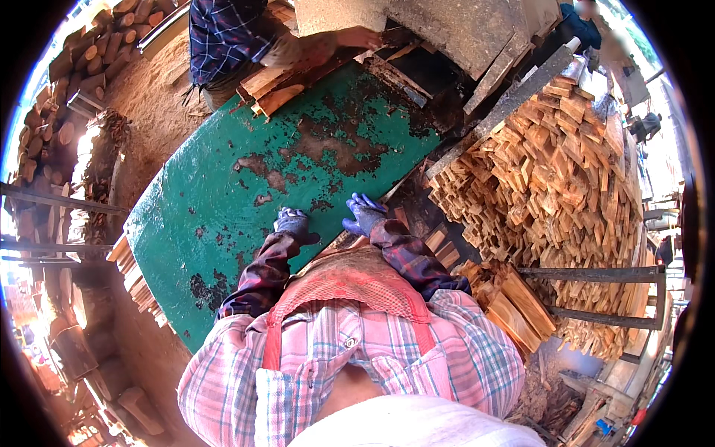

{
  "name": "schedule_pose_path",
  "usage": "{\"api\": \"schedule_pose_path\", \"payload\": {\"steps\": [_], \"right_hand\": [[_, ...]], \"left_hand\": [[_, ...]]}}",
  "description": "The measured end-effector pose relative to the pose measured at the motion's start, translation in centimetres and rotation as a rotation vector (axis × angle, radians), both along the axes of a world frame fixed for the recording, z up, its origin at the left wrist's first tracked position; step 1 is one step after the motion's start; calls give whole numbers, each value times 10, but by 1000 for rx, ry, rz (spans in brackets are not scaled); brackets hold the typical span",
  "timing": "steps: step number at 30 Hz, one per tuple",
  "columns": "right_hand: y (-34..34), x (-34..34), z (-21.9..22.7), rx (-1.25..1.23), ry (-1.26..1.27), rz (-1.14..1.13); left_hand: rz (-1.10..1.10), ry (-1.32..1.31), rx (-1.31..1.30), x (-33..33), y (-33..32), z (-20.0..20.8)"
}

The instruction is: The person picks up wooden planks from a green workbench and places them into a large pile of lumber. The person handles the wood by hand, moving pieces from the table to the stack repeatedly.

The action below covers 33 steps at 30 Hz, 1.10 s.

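Note:
My left hand point(292, 223), in a dirty blue-grey work glove, rests on the near part of a green tabletop point(201, 171) with worn, flaking paint. Its fingers point away from me and hold nothing. To its right, near the tabletop's right edge, is my right hand point(365, 214) in a purple-blue glove, fingers spread and nothing in them. The two hands are apart. Across the table, another person's bare hand point(357, 37) reaches over rough boards point(279, 86) at the far edge.
A tall stack of cut wood strips point(551, 179) stands to the right, beside a metal frame point(596, 276). Loose wood pieces point(514, 305) lie by my right elbow. Logs point(104, 52) are piled at the far left. A big dusty panel point(447, 30) sits beyond the table.

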State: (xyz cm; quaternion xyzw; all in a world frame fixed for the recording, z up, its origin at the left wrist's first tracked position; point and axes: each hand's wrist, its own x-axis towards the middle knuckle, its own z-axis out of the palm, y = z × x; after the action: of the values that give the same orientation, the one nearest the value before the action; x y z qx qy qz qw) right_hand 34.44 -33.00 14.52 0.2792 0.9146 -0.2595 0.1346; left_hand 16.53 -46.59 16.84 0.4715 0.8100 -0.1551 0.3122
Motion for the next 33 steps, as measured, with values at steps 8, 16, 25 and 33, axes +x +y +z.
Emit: {"api": "schedule_pose_path", "payload": {"steps": [8, 16, 25, 33], "right_hand": [[0, -2, 6, -14, -39, 4], [0, -1, 3, -16, -17, -2], [0, -1, -3, -12, -8, -11], [0, -1, -3, -15, 11, -10]], "left_hand": [[8, -41, -52, 2, 5, 18], [-12, 45, 31, 2, -1, 4], [-10, -6, 1, 1, 1, 7], [-12, 10, 6, 0, -1, 5]]}}
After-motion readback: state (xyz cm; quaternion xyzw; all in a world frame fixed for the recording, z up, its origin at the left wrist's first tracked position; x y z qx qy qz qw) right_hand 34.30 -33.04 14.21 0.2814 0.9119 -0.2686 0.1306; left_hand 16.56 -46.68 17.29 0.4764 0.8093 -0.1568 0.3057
